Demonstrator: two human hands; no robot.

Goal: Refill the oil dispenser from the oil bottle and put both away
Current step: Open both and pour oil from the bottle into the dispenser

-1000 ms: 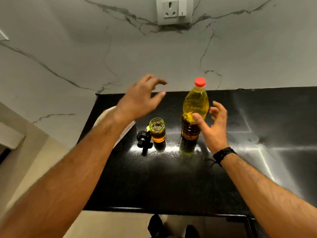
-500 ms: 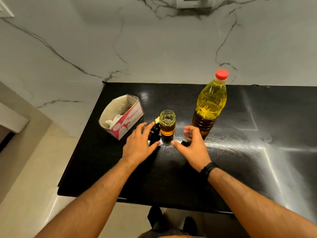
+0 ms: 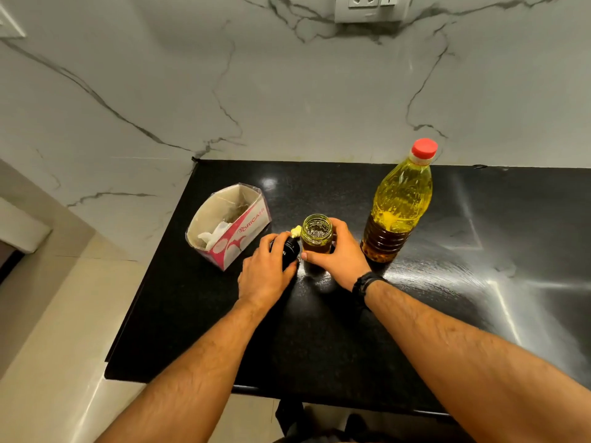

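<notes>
Right hand: our right hand [image 3: 339,255] was curled round the oil dispenser [image 3: 316,234], thumb on the near side and fingers wrapped behind the glass.
Left hand: our left hand [image 3: 267,271] gripped the black pump top [image 3: 289,249], fingers curved over it; a pale nozzle tip [image 3: 296,231] stuck out just beside the jar's rim.
Oil dispenser: it stood upright on the black counter [image 3: 319,340], mouth open, with only a shallow layer of amber oil at the bottom.
Oil bottle: the oil bottle [image 3: 398,206] stood just right of the dispenser, near our right hand but apart from it, red cap [image 3: 424,148] on, yellow oil above and a darker band below.
Progress: we judged the refill not yet done, since the jar was low and the bottle was capped.
Risk, order: screwing the top back on now would close an almost empty dispenser.
Risk, grip: the glass probably carried an oily film; a loose hold could let it slip or tip when lifted.
Risk, pour: the jar's mouth was small beside a heavy, nearly full bottle; a fast tilt would likely send oil over the rim onto the counter.
Risk, elbow room: the bottle stood close enough that a careless move of our right wrist could knock it.
Surroundings: an open pink and white carton [image 3: 228,227] sat left of the pump top; a marble wall [image 3: 287,91] with a socket [image 3: 371,6] rose behind.
</notes>
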